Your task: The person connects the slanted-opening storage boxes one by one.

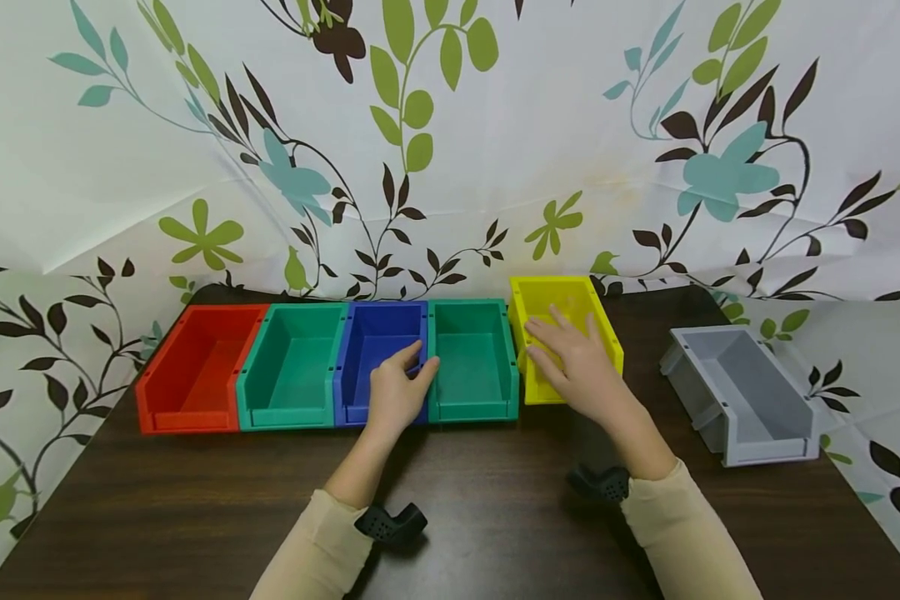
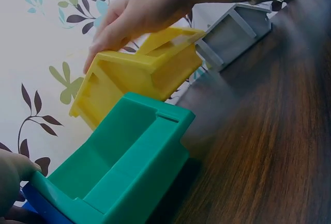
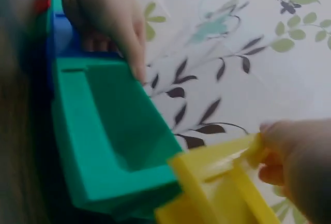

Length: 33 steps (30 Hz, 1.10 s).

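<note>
A yellow bin (image 1: 555, 284) is held by my right hand (image 1: 581, 371), whose fingers bend over its side wall. In the left wrist view the yellow bin (image 2: 121, 66) looks tilted and raised; its underside's gap to the table is hidden. Between the blue bin (image 1: 354, 415) and the green bin (image 1: 472, 411) to its right, my left hand (image 1: 394, 396) pinches the adjoining walls, fingers in the blue bin and thumb over the green one. The right wrist view shows this left hand (image 3: 111, 17) from the other side.
Left of the blue bin stand a second green bin (image 1: 288, 418) and a red bin (image 1: 191, 422), side by side. A grey bin (image 1: 768, 452) sits apart at the right, turned at an angle. Patterned cloth (image 1: 465, 225) hangs behind the dark wooden table (image 1: 217, 508).
</note>
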Tool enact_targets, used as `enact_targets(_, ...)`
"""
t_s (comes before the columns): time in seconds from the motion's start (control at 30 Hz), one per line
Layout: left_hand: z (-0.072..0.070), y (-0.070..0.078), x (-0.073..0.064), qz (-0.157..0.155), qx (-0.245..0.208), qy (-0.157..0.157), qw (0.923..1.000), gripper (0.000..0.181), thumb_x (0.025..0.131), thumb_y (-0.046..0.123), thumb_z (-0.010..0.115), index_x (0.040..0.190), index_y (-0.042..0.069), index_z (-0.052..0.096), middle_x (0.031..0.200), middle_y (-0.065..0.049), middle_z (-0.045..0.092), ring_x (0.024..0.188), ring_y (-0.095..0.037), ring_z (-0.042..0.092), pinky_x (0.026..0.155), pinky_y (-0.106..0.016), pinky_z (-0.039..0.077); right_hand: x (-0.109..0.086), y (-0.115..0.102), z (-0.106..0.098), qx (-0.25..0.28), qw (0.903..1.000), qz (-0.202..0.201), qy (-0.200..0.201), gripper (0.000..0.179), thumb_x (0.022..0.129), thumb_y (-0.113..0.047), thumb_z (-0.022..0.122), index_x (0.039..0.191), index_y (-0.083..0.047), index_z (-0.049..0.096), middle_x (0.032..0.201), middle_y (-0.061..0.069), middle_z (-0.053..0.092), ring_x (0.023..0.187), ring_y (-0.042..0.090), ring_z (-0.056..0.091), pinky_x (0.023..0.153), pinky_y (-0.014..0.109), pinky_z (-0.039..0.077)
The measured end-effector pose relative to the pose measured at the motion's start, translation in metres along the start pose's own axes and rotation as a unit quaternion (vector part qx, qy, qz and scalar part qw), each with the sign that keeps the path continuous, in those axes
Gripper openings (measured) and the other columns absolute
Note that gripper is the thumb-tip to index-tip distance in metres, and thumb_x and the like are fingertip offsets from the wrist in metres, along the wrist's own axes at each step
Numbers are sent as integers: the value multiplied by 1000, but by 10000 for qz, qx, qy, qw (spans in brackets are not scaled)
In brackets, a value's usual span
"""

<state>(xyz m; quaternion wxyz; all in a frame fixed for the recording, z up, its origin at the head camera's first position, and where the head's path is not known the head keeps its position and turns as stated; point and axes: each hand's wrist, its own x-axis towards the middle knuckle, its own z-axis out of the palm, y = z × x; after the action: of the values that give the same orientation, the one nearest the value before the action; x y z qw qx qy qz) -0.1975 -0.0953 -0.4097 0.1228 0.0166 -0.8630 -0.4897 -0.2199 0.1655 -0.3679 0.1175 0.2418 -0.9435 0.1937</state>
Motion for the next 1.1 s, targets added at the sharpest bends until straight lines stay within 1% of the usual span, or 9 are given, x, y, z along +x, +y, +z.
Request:
enact_targets(0.07,0,0,0,-27,-22,-34,10000,47,89,26,65,128,0,57,120,-21,63,105,-30,65,84,-42,54,-1,-2,3,321,9989,-335,-7,52,96,-34,53,138,-5,48,144,14,45,140,34,30,114,59,14)
enact_targets(0.13,0,0,0,-37,-47,-51,10000,47,90,26,64,128,0,57,120,-21,63,105,-31,65,84,-42,55,-2,-3,6,410,9978,-514,73,55,93,-32,59,138,-3,47,145,14,44,139,33,34,113,54,25)
enact_targets(0.23,1,0,0,-34,-41,-37,10000,48,89,27,65,128,0,58,119,-21,64,104,-30,66,84,-42,55,-2,-2,14,260,9960,-773,357,59,90,-32,63,138,-2,47,147,14,42,137,31,38,110,51,33)
enact_targets(0.37,1,0,1,-62,-39,-53,10000,48,89,28,65,128,1,57,117,-21,65,103,-30,66,84,-42,55,-1,-2,23,116,9897,-1123,876,59,88,-27,66,136,2,48,143,16,47,130,32,46,105,48,40)
enact_targets(0.43,0,1,1,-77,-46,-70,9999,48,89,28,65,129,1,57,117,-21,65,102,-30,66,84,-42,55,-1,-2,27,77,9866,-1213,1088,58,87,-25,66,135,3,49,141,17,48,128,32,49,103,48,42)
enact_targets(0.53,0,1,1,-97,-47,-78,9999,48,89,28,65,129,1,57,117,-21,65,102,-30,67,84,-42,55,-2,-2,32,14,9844,-1239,1253,56,87,-22,65,134,3,49,140,17,49,125,32,51,101,48,44)
enact_targets(0.83,-1,-1,2,-57,-15,-58,10000,48,89,27,65,128,1,58,117,-21,65,103,-30,66,84,-42,55,-2,-3,41,-46,9856,-1092,1294,50,89,-18,62,133,2,51,140,15,51,123,30,54,100,45,45)
enact_targets(1.1,-1,-1,2,-84,-47,-97,9999,48,89,27,66,129,1,57,117,-21,65,103,-29,66,84,-42,55,-3,-3,47,17,9848,-1062,1377,47,89,-16,61,131,4,53,138,17,52,120,33,55,98,48,46)
